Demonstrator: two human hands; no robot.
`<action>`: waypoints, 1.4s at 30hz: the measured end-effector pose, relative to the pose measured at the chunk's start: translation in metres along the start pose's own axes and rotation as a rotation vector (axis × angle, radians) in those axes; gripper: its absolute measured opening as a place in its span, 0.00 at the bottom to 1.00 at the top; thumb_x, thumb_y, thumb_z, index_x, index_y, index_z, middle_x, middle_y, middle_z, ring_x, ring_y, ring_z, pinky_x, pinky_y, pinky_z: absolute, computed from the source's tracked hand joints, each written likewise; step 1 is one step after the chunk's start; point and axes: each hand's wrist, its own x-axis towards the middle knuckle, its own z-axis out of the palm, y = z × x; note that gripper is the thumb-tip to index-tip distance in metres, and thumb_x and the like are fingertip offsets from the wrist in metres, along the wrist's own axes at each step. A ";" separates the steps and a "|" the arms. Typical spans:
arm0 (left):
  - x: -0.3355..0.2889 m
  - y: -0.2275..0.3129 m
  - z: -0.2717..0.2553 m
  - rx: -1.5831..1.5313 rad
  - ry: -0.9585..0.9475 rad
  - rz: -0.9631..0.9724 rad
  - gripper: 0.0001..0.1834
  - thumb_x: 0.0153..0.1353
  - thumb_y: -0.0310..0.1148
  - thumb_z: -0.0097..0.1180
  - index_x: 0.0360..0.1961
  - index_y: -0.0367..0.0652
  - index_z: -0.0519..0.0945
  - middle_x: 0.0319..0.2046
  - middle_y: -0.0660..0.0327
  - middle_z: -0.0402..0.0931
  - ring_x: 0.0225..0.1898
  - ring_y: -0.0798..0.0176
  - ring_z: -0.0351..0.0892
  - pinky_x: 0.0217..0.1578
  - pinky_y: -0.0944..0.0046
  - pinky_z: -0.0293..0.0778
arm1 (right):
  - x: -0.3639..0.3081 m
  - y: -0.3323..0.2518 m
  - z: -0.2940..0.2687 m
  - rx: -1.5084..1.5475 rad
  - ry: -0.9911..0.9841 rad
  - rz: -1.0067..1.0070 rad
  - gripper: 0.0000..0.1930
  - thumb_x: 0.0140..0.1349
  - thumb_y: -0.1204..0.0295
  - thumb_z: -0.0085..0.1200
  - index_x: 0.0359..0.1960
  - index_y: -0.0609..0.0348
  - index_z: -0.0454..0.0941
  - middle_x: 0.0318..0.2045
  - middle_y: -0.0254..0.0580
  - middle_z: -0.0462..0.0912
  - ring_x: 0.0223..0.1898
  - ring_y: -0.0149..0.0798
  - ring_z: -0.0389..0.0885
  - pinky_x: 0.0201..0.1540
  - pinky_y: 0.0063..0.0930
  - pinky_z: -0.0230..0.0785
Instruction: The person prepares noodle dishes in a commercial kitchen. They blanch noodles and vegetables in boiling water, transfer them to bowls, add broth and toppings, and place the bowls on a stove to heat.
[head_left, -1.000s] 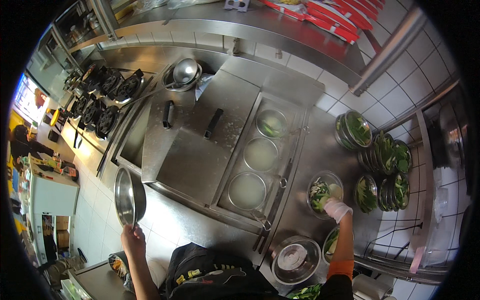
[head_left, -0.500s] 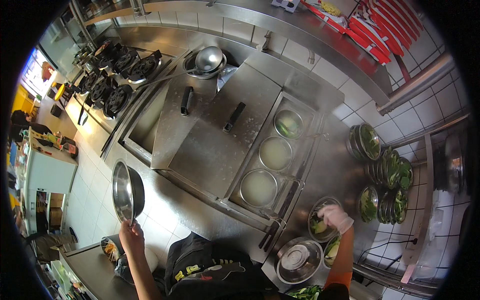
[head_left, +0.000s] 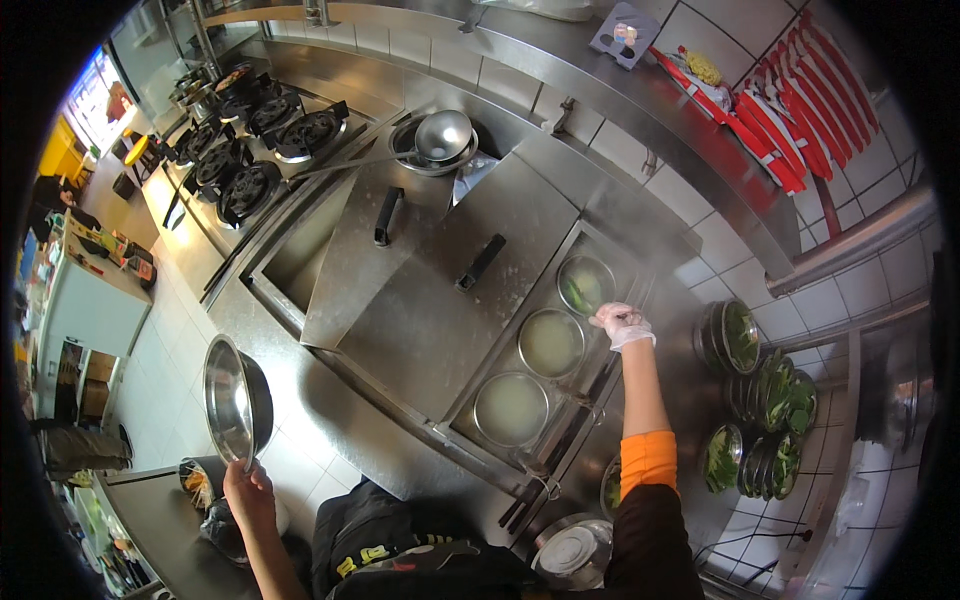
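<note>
My left hand [head_left: 249, 492] grips the rim of a steel mixing bowl [head_left: 240, 400], tipped on its side over the floor left of the counter. My right hand [head_left: 622, 324], in a clear glove, is closed beside the farthest noodle strainer [head_left: 586, 284]; whatever its fingers hold is hidden. Green leaves float in that strainer's cloudy water. Nearer me, two more strainers [head_left: 551, 343] [head_left: 511, 409] sit in the same steamy cooker with pale water inside. Below my right forearm, a partly hidden bowl [head_left: 610, 488] rests on the counter, next to a larger steel bowl [head_left: 574, 552] with a round lid-like piece in it.
Steel lids with black handles [head_left: 481, 263] cover the cooker's middle. A ladle [head_left: 443, 135] lies over a pot at the back. Gas burners [head_left: 250, 190] stand far left. Stacked bowls of greens [head_left: 775, 390] are at right, below a shelf with red packages [head_left: 770, 140].
My right hand has moved from the bowl of greens on the counter, forward and left to the far strainer. My left hand still holds the mixing bowl. The view has shifted slightly.
</note>
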 end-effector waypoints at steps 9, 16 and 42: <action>0.030 -0.001 -0.008 0.086 -0.002 0.064 0.04 0.59 0.29 0.43 0.27 0.44 0.67 0.17 0.67 0.63 0.16 0.74 0.61 0.14 0.78 0.59 | -0.092 0.084 -0.027 -0.528 0.184 -0.225 0.03 0.56 0.80 0.42 0.31 0.59 0.67 0.14 0.31 0.58 0.09 0.24 0.51 0.09 0.18 0.47; 0.024 -0.006 0.014 0.059 -0.099 -0.018 0.06 0.57 0.29 0.45 0.24 0.45 0.66 0.15 0.67 0.63 0.15 0.74 0.62 0.13 0.77 0.60 | -0.005 -0.003 -0.031 0.334 0.016 0.056 0.08 0.53 0.83 0.39 0.17 0.63 0.64 0.14 0.35 0.59 0.13 0.28 0.58 0.20 0.21 0.64; 0.060 0.045 0.042 0.256 -0.506 0.124 0.06 0.57 0.24 0.44 0.37 0.39 0.66 0.19 0.61 0.68 0.15 0.67 0.68 0.15 0.72 0.64 | -0.243 0.268 0.029 -0.335 -0.211 -0.483 0.14 0.60 0.80 0.38 0.47 0.76 0.61 0.19 0.31 0.61 0.09 0.24 0.55 0.10 0.17 0.51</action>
